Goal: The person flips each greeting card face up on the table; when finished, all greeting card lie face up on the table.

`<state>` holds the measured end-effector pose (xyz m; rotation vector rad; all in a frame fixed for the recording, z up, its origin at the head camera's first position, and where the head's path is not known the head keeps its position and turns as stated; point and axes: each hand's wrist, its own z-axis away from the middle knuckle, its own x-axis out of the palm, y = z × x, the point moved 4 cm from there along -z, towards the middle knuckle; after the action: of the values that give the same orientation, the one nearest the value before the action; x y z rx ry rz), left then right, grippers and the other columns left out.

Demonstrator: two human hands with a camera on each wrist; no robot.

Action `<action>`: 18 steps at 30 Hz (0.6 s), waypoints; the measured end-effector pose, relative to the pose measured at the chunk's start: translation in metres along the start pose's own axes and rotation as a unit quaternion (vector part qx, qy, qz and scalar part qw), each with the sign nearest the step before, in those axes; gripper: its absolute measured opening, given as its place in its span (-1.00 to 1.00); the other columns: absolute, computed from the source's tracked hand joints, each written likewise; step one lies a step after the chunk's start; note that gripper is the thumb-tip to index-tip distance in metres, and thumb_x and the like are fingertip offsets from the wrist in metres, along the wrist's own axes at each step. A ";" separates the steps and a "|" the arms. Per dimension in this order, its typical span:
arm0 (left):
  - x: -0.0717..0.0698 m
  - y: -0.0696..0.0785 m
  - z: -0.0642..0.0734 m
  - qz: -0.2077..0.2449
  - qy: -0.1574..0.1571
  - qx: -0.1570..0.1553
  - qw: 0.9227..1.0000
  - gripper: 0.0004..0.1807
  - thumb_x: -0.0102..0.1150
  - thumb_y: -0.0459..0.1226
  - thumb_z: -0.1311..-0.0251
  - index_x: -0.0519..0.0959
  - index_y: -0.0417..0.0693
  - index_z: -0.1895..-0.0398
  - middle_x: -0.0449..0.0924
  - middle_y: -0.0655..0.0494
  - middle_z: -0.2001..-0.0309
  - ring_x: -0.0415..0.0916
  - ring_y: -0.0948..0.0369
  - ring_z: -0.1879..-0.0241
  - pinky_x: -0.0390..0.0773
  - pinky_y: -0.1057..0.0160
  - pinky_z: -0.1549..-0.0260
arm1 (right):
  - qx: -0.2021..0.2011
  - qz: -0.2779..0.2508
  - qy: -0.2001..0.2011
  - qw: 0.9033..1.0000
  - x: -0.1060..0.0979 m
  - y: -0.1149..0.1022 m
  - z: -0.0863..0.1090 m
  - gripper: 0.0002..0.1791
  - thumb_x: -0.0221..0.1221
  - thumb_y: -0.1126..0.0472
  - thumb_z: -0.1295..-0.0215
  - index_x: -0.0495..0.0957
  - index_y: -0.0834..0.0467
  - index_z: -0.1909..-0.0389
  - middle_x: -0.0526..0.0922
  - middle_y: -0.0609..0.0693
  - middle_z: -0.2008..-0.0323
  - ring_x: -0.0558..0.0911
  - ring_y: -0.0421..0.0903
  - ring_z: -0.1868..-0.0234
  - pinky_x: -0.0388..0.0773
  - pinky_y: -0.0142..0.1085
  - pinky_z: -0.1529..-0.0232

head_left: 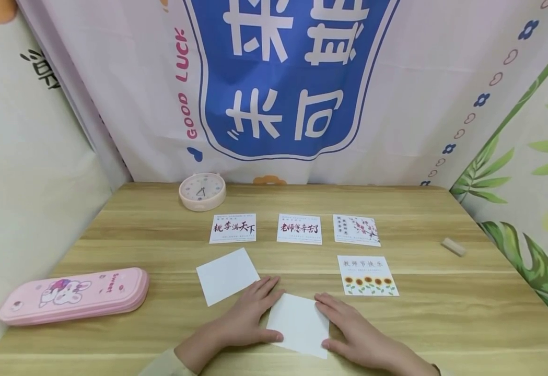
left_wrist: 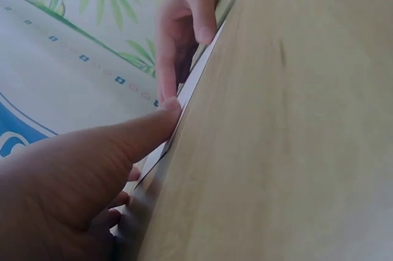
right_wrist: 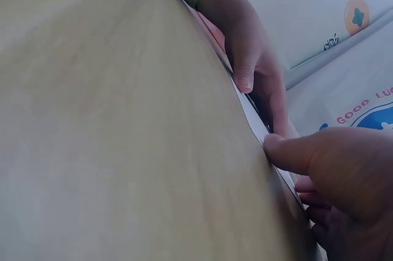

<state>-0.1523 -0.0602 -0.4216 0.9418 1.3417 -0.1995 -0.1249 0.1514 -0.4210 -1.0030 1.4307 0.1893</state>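
Observation:
A blank white card [head_left: 298, 325] lies on the table in front of me, slightly turned. My left hand [head_left: 243, 321] rests along its left side, the thumb on the card's edge and the fingers reaching past its upper left corner. On the opposite side my right hand [head_left: 360, 334] touches the card's right edge with thumb and fingertips. Both hands have relaxed, fairly straight fingers. In the left wrist view the left thumb [left_wrist: 147, 129] lies at the card's edge; the right wrist view shows the right thumb [right_wrist: 291, 152] likewise. A second blank card [head_left: 228, 277] lies up and left.
Three printed cards form a back row: left [head_left: 233, 228], middle [head_left: 299, 228] and one with blossoms [head_left: 357, 230]. A sunflower card [head_left: 368, 275] lies nearer. A pink pencil case [head_left: 76, 296] is left, a round clock [head_left: 202, 191] behind, a small beige block [head_left: 453, 247] right.

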 end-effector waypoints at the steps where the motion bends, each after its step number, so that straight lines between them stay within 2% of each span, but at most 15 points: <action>1: 0.000 0.000 0.000 -0.004 0.004 -0.002 1.000 -0.10 0.02 0.23 0.10 0.17 -0.18 -0.22 -0.08 -0.10 -0.29 -0.20 -0.01 -0.25 -0.12 -0.01 -0.14 | -0.003 0.005 0.006 1.000 0.000 0.001 -0.001 -0.31 0.13 0.00 -0.07 0.22 0.29 -0.16 0.16 0.08 -0.21 0.13 0.03 -0.20 0.16 -0.01 -0.06; 4: 0.001 -0.001 0.000 -0.015 0.014 -0.005 1.000 -0.09 -0.01 0.24 0.08 0.15 -0.22 -0.23 -0.06 -0.09 -0.28 -0.17 0.01 -0.25 -0.09 0.01 -0.14 | -0.007 0.016 0.019 1.000 0.000 0.003 -0.003 -0.35 0.12 0.05 -0.09 0.23 0.29 -0.15 0.18 0.09 -0.21 0.15 0.02 -0.20 0.15 -0.03 -0.07; 8: 0.002 -0.002 0.000 -0.029 0.022 -0.001 0.999 -0.04 -0.01 0.27 0.11 0.13 -0.23 -0.23 -0.05 -0.08 -0.28 -0.16 0.02 -0.25 -0.07 0.00 -0.14 | 0.002 0.008 0.014 1.000 0.001 0.005 -0.005 -0.27 0.11 -0.09 -0.06 0.22 0.28 -0.16 0.17 0.07 -0.21 0.13 0.02 -0.20 0.13 0.01 -0.07; 12: 0.001 -0.002 0.001 -0.032 0.015 0.008 0.999 0.00 0.05 0.25 0.15 0.10 -0.24 -0.24 -0.06 -0.08 -0.28 -0.17 0.02 -0.25 -0.08 0.00 -0.14 | 0.020 -0.003 0.003 1.000 0.001 0.007 -0.008 -0.13 0.13 -0.23 0.06 0.21 0.27 -0.17 0.16 0.07 -0.21 0.12 0.03 -0.20 0.11 0.05 -0.07; 18: -0.003 -0.005 0.001 -0.007 -0.004 0.007 1.000 0.02 0.18 0.15 0.20 0.05 -0.27 -0.25 -0.06 -0.07 -0.29 -0.18 0.03 -0.25 -0.09 0.03 -0.15 | 0.036 -0.020 0.003 0.999 -0.002 0.011 -0.012 -0.11 0.21 -0.17 0.11 0.20 0.29 -0.17 0.13 0.08 -0.22 0.09 0.02 -0.21 0.11 0.02 -0.08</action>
<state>-0.1555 -0.0648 -0.4207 0.9432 1.3413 -0.2242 -0.1413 0.1509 -0.4226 -0.9731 1.4129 0.1060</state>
